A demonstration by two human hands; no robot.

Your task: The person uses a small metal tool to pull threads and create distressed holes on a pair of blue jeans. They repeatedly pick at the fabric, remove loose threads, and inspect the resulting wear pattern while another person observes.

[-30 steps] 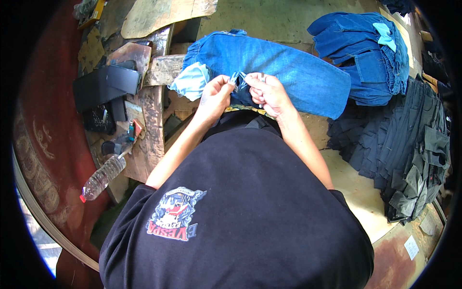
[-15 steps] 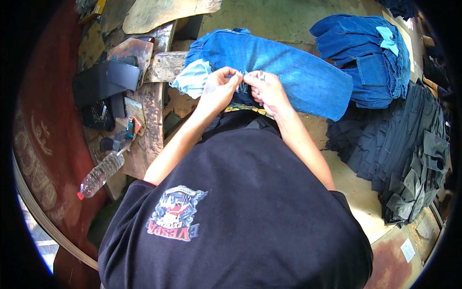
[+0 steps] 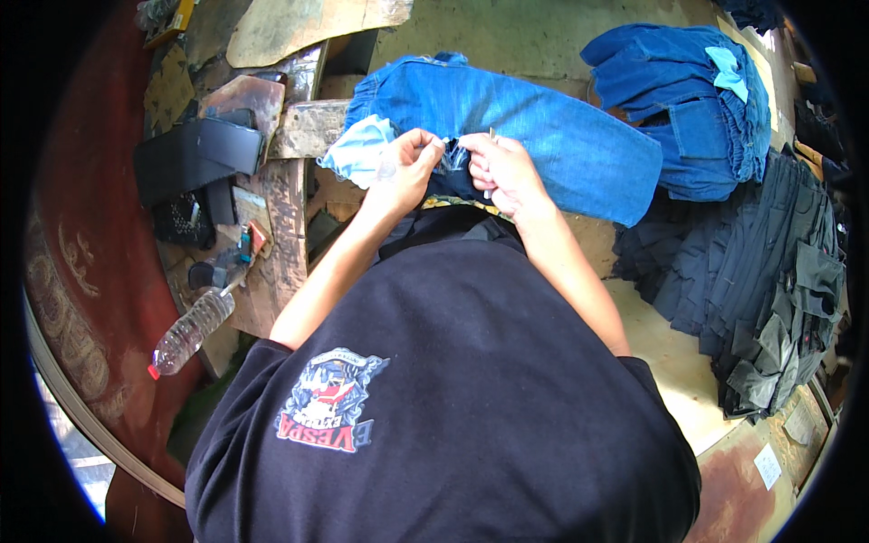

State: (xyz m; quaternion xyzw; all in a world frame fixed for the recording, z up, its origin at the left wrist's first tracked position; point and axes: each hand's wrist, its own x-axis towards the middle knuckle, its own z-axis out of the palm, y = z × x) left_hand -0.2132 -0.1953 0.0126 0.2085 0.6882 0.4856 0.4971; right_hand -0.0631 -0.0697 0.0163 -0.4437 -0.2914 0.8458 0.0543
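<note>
Across the bench in front of me lies a pair of blue denim trousers (image 3: 552, 136), with an elastic-gathered edge and pale blue lining cloth (image 3: 360, 149) sticking out at the left. My left hand (image 3: 409, 172) pinches thumb and forefinger together at the garment's near edge; whatever is between the tips is too small to tell. Just right of it, my right hand (image 3: 509, 176) is closed with finger and thumb pinched, and a small narrow thing shows by its fingers. Between the two hands is a dark, creased patch of denim with whitish strands.
Folded denim garments (image 3: 683, 113) are stacked at the right, a pale blue cloth strip on top. Nearer lies a heap of dark garments (image 3: 751, 271). At left are a black phone-like slab (image 3: 199, 154), a lighter (image 3: 245, 242) and a clear plastic bottle (image 3: 195, 330).
My fingertips have moved slightly apart, the left ones a little leftward, and more of the creased denim between them shows. The trousers stay in place.
</note>
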